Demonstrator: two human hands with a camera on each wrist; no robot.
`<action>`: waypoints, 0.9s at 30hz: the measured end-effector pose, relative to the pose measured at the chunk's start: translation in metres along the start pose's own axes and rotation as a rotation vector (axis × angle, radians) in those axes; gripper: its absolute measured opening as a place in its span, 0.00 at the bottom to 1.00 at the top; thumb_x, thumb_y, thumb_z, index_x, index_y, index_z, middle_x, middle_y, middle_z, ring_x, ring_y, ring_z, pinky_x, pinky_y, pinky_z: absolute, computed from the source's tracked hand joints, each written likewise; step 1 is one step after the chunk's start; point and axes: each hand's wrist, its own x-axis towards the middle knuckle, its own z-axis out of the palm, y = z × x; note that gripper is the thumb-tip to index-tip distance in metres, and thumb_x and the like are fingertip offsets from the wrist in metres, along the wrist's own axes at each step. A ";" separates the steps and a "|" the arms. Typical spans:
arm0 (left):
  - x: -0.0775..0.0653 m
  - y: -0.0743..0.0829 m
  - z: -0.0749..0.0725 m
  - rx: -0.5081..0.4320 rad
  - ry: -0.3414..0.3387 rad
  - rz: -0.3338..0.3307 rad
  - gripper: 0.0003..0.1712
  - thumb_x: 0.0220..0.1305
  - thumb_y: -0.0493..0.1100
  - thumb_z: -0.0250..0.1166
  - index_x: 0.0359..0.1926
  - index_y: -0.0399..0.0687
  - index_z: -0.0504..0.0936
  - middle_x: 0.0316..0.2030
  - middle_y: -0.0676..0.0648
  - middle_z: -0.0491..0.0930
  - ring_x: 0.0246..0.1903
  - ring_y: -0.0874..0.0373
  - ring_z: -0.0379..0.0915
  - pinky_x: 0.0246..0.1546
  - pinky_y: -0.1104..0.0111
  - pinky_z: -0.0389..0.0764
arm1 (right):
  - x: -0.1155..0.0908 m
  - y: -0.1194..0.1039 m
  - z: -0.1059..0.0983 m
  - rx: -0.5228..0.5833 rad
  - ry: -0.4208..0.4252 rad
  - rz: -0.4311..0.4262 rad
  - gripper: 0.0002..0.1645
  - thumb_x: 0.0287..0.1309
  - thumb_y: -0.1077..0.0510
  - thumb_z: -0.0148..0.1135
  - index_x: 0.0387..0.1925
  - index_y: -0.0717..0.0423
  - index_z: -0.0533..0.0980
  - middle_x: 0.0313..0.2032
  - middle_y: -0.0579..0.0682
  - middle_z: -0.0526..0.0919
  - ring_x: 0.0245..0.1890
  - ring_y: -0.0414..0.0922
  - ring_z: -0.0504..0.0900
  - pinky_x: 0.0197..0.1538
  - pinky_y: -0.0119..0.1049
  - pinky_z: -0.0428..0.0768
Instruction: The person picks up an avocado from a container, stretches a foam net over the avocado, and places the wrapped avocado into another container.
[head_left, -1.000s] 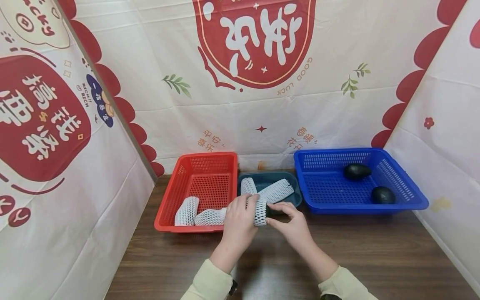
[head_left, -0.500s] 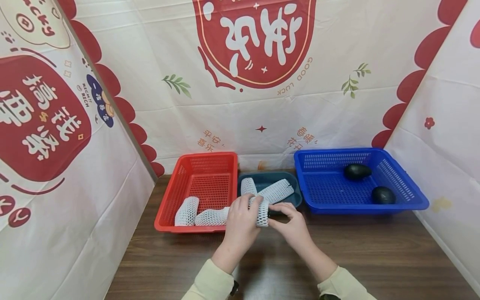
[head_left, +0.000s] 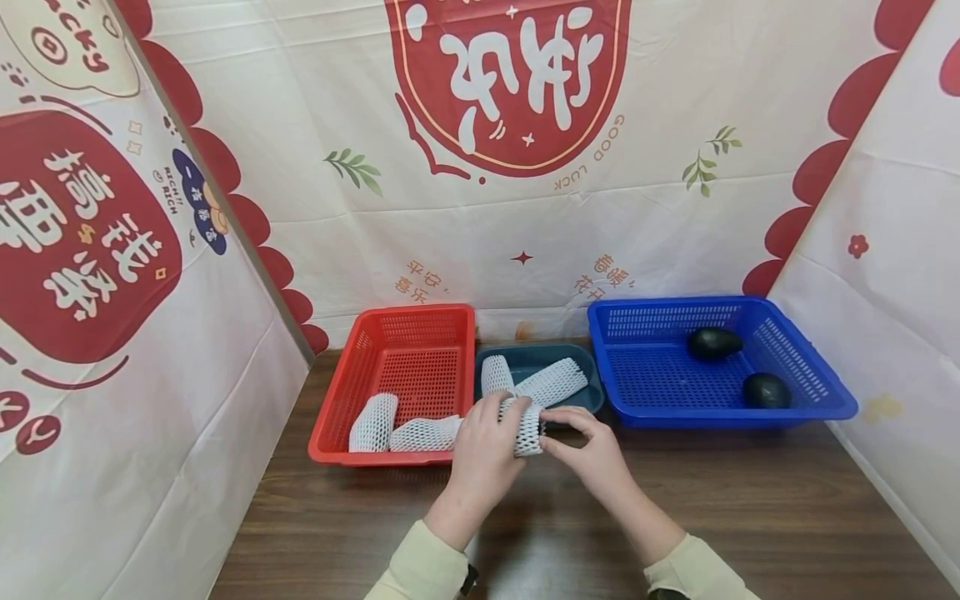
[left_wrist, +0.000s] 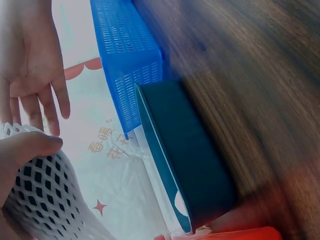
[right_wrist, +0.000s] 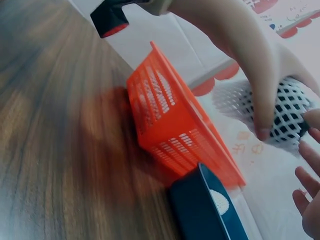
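My left hand (head_left: 483, 446) grips a white foam net sleeve (head_left: 529, 432), its thumb (left_wrist: 32, 146) lying across the mesh. A dark avocado (right_wrist: 286, 112) shows through the holes near the sleeve's right end; the left part hangs thinner and paler. At that right end, my right hand (head_left: 588, 450) pinches the rim with thumb and forefinger, while its other fingers (left_wrist: 49, 107) stretch out loosely. Both hands are above the table, in front of a dark green tray (head_left: 592, 398). Two loose net sleeves, one of them a foam sleeve (head_left: 553, 382) lying slanted, are in the tray.
On the left, a red basket (head_left: 467, 333) holds two net-wrapped pieces, including an upright one (head_left: 373, 423). To the right stands a blue basket (head_left: 645, 417) with two bare avocados, one at the back (head_left: 714, 342) and one nearer (head_left: 766, 390). Printed cloth (head_left: 510, 233) walls the table in.
The net sleeve and my left hand have shifted slightly right. My right hand stays at the sleeve's end, and less of the dark avocado sticks out there.
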 end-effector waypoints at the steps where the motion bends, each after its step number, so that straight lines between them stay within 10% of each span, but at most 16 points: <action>1: 0.000 0.000 -0.001 0.000 -0.012 -0.006 0.37 0.42 0.47 0.79 0.57 0.50 0.77 0.51 0.44 0.76 0.51 0.50 0.73 0.53 0.58 0.75 | 0.000 0.000 -0.002 0.015 -0.005 0.005 0.19 0.49 0.63 0.75 0.46 0.55 0.84 0.45 0.48 0.83 0.50 0.38 0.77 0.55 0.24 0.71; 11: 0.001 0.008 -0.003 -0.005 0.000 0.003 0.40 0.43 0.53 0.80 0.57 0.48 0.73 0.52 0.43 0.75 0.51 0.50 0.73 0.51 0.60 0.78 | 0.001 -0.006 -0.003 0.077 -0.223 0.088 0.40 0.49 0.61 0.75 0.65 0.54 0.69 0.61 0.55 0.73 0.58 0.51 0.75 0.56 0.31 0.74; 21: -0.001 0.003 -0.006 -0.087 0.034 0.086 0.44 0.42 0.55 0.81 0.59 0.48 0.71 0.57 0.42 0.70 0.58 0.50 0.68 0.63 0.49 0.65 | -0.001 -0.007 0.000 0.196 -0.144 0.086 0.38 0.47 0.67 0.75 0.61 0.60 0.71 0.57 0.63 0.75 0.49 0.43 0.81 0.46 0.33 0.81; 27: -0.004 -0.003 -0.012 -0.229 0.113 -0.010 0.43 0.40 0.57 0.81 0.55 0.44 0.74 0.53 0.42 0.70 0.54 0.50 0.67 0.55 0.57 0.73 | -0.001 -0.005 -0.005 0.262 -0.067 0.097 0.37 0.46 0.70 0.74 0.60 0.59 0.71 0.57 0.61 0.75 0.47 0.46 0.83 0.44 0.37 0.82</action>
